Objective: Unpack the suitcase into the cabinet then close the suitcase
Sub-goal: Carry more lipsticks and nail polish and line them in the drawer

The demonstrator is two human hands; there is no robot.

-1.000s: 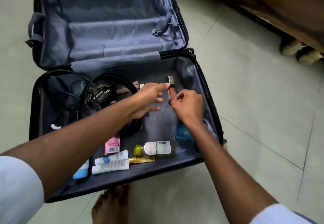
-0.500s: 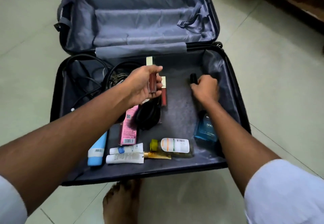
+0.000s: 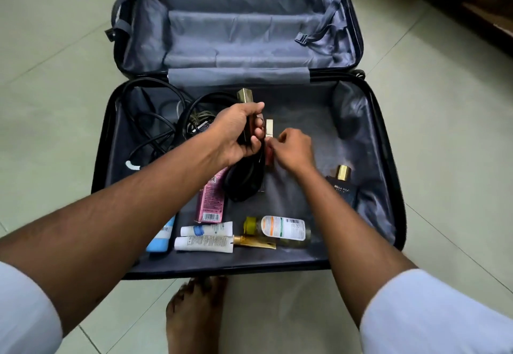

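Both bare arms reach forward, with pale sleeves pushed up near the elbows. The left hand (image 3: 236, 134) is curled tight around a slim tube. The right hand (image 3: 294, 149) is just beside it, fingers bent, pinching something small. A bare foot (image 3: 194, 312) stands below.

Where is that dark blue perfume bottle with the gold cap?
The perfume bottle lies at the right side of the suitcase's near half, just right of the right forearm.
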